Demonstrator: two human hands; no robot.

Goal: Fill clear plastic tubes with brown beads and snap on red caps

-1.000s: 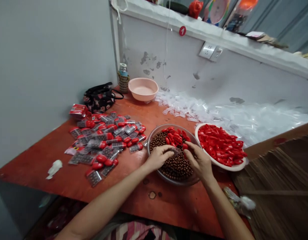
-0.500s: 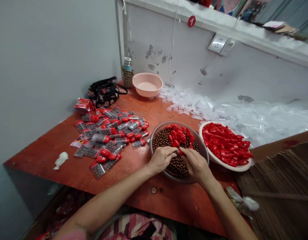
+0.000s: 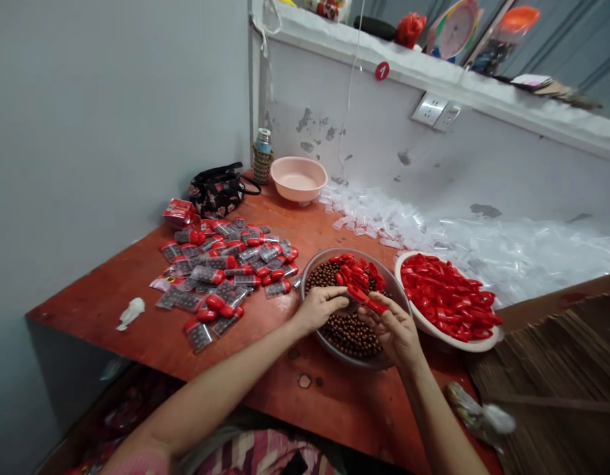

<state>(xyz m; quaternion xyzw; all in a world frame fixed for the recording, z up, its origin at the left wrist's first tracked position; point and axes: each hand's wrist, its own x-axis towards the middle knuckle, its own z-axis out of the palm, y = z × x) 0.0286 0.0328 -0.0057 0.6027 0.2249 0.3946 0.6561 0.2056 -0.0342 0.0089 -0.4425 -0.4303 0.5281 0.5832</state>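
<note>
My left hand (image 3: 321, 310) is closed, thumb and fingers pinching the near end of a small pack with a red plastic cap (image 3: 357, 295); most of the pack's body is hidden by the fingers. Facing it, my right hand (image 3: 394, 330) has its fingers curled round the other red part (image 3: 377, 305), which meets the cap. Both hands hover over a grey metal bowl (image 3: 406, 297) of brown beads (image 3: 352, 335). More red caps (image 3: 357, 270) lie on the beads at the bowl's far side.
A white basin (image 3: 488, 344) heaped with red caps (image 3: 446, 297) stands right of the bowl. Clear plastic cases (image 3: 434, 224) are piled along the wall. Filled red-capped packs (image 3: 226, 264) cover the left of the table. Behind are a pink basin (image 3: 299, 191), bag (image 3: 220, 194) and flask (image 3: 263, 148).
The view has tilted up a little. My hands were close together low over the beads; now they are slightly apart, with the red cap plainly visible between them and my right palm turned up more.
</note>
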